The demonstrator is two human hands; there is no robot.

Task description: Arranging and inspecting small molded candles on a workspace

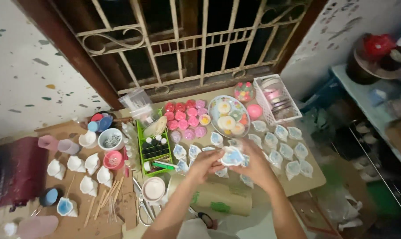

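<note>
Blue-and-white shell-shaped mould [232, 156], item one in my head view: held up between both hands just above the cardboard-covered counter [306, 181], roughly mid-frame. My left hand [205, 164] pinches its left edge with curled fingers; my right hand [253, 164] cups and grips its right side, fingers closed around it. Motion blur keeps me from telling the exact finger placement.

Item two: more shell moulds [285, 150] of the same kind, pale with blue filling, lying in loose rows on the counter just right of and behind my hands.

Item three: round pink and red pieces [185, 118] in a block further back, beside an oval patterned plate [229, 116] carrying pale round shapes.

Item four: white wire basket [278, 98] at the far right corner, a pink ball [254, 110] just beside it.

Item five: green tray [153, 148] of small dark bottles, left of my hands.

Item six: white shell casts [92, 163], unfilled, well to the left, near small bowls [111, 139], wooden sticks [107, 199] and scissors [144, 208].

Item seven: white metal window grille [187, 44] behind the counter, dark beyond
</note>
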